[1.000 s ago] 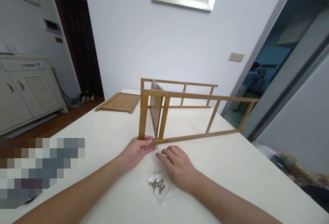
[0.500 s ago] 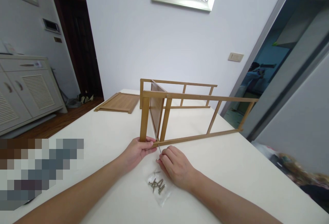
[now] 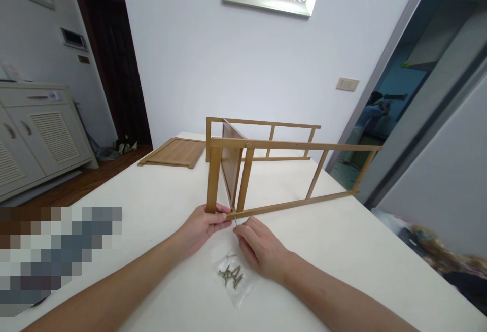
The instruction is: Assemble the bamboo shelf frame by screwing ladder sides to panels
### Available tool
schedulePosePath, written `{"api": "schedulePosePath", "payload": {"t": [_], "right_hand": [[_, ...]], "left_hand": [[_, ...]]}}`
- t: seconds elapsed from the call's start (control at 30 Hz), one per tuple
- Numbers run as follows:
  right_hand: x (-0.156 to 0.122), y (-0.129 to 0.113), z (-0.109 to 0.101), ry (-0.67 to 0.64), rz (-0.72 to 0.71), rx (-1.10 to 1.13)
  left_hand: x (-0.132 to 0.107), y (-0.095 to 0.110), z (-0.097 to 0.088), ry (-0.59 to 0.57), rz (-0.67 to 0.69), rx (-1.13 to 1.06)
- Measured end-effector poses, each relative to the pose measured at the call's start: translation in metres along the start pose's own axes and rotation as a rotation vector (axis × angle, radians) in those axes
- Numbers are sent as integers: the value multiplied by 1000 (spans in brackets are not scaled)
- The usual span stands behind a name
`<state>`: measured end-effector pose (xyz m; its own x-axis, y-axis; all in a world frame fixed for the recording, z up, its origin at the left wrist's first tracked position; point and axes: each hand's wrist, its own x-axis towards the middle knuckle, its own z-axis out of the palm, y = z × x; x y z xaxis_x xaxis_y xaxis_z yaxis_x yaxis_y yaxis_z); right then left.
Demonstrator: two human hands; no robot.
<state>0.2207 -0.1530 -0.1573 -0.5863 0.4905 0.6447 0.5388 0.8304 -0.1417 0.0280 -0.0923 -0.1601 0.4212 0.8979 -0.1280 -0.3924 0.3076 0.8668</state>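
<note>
A wooden rack frame [image 3: 279, 207] lies on its side on the white table, with a wooden panel [image 3: 231, 164] standing across between its two side frames. My left hand [image 3: 203, 225] grips the near lower corner of the frame, thumb on top and fingers beneath. Close beside it, my right hand [image 3: 261, 245] pinches a thin metal hex key [image 3: 236, 222], mostly hidden by the fingers. The key's tip meets the lower rail near the panel's bottom corner. Below the hands, several screws [image 3: 231, 275] lie on a clear plastic bag [image 3: 239, 299].
Another wooden panel [image 3: 175, 153] lies flat at the table's far left. The white table [image 3: 323, 266] reaches back to the wall [image 3: 182, 68]. A white cabinet [image 3: 41, 124] stands at left, and bags and cloth [image 3: 429, 251] lie beyond the right edge.
My right hand's fingers have turned and moved closer to the rail, covering more of the hex key. My left hand and the rack frame stay nearly in place.
</note>
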Motion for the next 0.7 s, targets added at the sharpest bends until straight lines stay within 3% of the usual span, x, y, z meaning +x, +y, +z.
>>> {"api": "schedulePosePath", "payload": {"t": [0.37, 0.53, 0.7], "right_hand": [[-5, 4, 6, 73, 58, 50], [-1, 1, 3, 124, -32, -125], [1, -5, 1, -7, -185, -373]], "left_hand": [[2, 2, 3, 98, -28, -113], [3, -1, 2, 122, -10, -144], [4, -3, 2, 150, 7, -146]]}}
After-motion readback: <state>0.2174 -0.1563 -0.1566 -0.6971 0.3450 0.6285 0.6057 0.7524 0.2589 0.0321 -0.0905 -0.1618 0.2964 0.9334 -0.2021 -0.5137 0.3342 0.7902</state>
